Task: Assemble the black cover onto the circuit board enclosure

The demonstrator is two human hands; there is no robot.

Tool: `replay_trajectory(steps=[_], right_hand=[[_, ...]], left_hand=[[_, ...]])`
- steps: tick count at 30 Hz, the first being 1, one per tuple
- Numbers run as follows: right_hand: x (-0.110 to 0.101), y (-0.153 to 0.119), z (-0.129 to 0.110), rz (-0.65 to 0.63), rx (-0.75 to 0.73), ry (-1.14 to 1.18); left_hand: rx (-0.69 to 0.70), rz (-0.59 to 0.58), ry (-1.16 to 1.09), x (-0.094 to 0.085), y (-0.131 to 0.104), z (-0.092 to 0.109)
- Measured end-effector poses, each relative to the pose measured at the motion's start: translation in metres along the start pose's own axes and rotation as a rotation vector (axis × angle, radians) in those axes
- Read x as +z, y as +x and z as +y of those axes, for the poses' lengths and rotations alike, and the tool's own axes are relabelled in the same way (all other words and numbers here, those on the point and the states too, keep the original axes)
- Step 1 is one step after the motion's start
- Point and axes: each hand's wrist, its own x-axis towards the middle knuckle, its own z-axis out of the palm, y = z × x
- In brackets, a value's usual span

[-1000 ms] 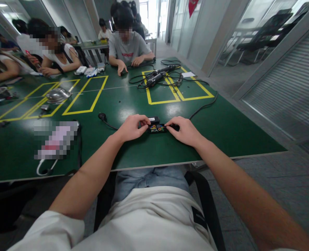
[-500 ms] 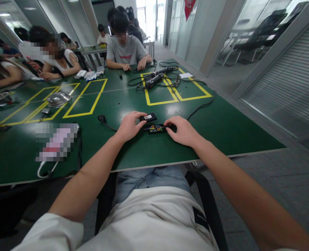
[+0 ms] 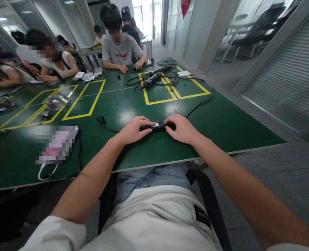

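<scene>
A black ribbed cover with a white label [image 3: 157, 125] lies over a small black housing near the table's front edge, between my two hands. My left hand [image 3: 134, 130] pinches the cover's left part with thumb and fingers. At the housing's right end, my right hand [image 3: 180, 129] has its fingers closed round that end, where a cable comes in. The inside of the housing is hidden under the cover. A black cable runs left to a plug [image 3: 101, 120], and another [image 3: 201, 103] leads off to the back right.
Black tools with tangled cables [image 3: 154, 77] lie inside yellow tape frames at the back right. A blurred pinkish object [image 3: 59, 144] and a metal bowl [image 3: 57, 101] stand left. A person [image 3: 121, 52] sits across the green table [image 3: 238, 130].
My left hand has brought the labelled cover down and toward me onto the housing, so the coloured parts inside no longer show. My right hand has stayed at the right end.
</scene>
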Motion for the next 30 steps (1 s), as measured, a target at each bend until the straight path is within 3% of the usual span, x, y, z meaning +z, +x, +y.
replay_trajectory(steps=[4,8,11,17,22,30], right_hand=[[0.000,0.000,0.001,-0.007,0.010,-0.006],[-0.001,0.000,0.000,-0.010,0.004,0.014],[0.000,0.000,0.000,-0.010,-0.030,0.037],[0.002,0.000,0.003,-0.001,-0.035,0.048],[0.003,0.000,0.002,0.013,-0.023,0.111],[0.003,0.000,0.000,0.036,-0.039,0.133]], left_hand=[[-0.180,0.144,-0.078,0.003,0.002,-0.001],[-0.312,0.266,0.062,0.001,0.003,-0.006],[-0.301,0.201,0.160,-0.002,0.002,-0.007],[-0.067,0.171,0.148,-0.008,-0.003,0.001],[-0.126,0.010,0.107,-0.009,-0.003,0.004],[-0.129,0.025,0.107,-0.008,0.000,0.004]])
